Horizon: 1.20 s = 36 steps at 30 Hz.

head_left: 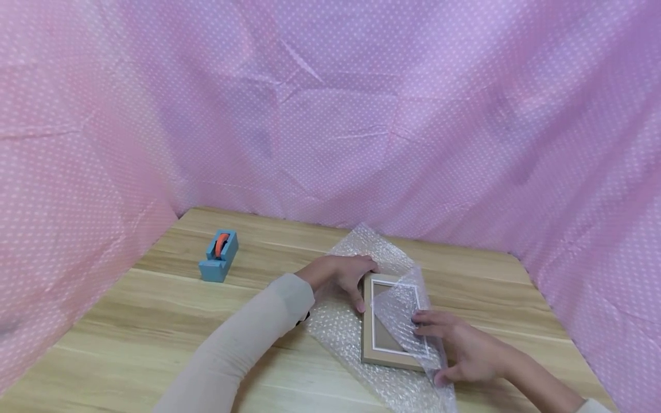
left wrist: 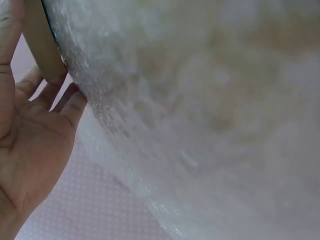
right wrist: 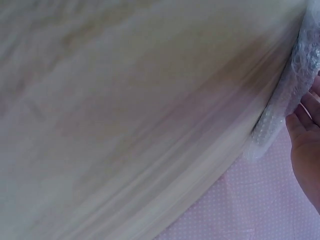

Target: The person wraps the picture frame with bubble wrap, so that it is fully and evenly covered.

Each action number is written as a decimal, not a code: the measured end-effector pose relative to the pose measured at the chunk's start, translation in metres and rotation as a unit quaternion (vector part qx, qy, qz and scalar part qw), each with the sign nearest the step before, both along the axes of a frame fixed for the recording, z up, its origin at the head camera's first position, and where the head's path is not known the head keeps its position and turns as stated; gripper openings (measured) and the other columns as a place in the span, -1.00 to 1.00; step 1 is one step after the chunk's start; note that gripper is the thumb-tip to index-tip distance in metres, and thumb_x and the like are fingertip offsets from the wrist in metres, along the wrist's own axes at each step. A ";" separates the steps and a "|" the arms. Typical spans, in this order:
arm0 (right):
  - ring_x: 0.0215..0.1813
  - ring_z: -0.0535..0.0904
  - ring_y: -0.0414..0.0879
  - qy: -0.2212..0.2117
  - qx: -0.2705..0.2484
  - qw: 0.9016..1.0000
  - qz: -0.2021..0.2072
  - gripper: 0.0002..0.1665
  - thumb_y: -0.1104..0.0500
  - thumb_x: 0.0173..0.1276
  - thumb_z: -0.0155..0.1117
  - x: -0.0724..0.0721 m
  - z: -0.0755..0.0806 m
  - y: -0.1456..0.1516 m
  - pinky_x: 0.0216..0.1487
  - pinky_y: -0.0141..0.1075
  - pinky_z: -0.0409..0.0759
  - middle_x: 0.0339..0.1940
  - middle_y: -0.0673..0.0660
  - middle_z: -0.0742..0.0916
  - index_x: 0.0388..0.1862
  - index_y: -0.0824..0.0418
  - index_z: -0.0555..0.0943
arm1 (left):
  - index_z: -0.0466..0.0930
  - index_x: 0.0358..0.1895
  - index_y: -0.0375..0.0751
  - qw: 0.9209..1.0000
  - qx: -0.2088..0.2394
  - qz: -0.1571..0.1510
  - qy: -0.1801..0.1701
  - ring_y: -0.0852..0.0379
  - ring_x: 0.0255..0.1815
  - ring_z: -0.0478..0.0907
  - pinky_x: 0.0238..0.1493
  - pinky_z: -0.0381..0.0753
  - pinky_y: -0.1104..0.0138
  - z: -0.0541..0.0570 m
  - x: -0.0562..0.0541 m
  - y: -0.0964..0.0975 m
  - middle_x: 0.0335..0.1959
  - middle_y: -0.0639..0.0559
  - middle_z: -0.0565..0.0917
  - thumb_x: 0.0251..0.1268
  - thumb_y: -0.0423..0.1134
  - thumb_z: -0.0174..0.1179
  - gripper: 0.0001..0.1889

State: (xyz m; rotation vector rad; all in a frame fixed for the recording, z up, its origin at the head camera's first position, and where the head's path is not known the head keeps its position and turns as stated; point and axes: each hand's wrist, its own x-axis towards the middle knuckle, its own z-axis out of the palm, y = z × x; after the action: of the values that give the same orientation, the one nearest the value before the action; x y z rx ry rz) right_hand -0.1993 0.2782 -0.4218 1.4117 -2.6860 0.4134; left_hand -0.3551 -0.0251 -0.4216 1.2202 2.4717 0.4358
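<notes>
A picture frame with a light wood border and a white inner line lies on a sheet of bubble wrap. One clear flap of the wrap covers the frame's right part. My left hand holds the frame at its far left corner, thumb along the left side and fingers at the far edge. The left wrist view shows those fingers against the frame's corner. My right hand presses the folded flap at the right side, its fingertips on top and its thumb by the near right corner.
A blue tape dispenser with an orange core stands at the left of the wooden table. Pink dotted cloth hangs behind the table and along both sides.
</notes>
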 end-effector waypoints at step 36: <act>0.37 0.48 0.23 0.007 0.009 1.000 0.029 -0.05 -0.38 0.07 0.49 0.004 -0.004 0.005 0.25 0.11 0.53 0.42 0.17 0.56 0.31 0.16 0.61 | 0.36 0.48 -0.26 0.986 -0.023 0.148 0.070 -0.12 0.33 0.49 0.35 0.48 0.04 0.012 0.041 -0.120 0.36 -0.20 0.50 0.34 0.04 0.37 -0.25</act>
State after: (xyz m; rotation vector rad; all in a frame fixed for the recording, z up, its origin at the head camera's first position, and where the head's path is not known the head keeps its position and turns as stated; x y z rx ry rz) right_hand -0.1952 0.2835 -0.4259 1.4940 -2.6495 0.3832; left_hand -0.3142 -0.1452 -0.4092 0.8955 2.7796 0.3755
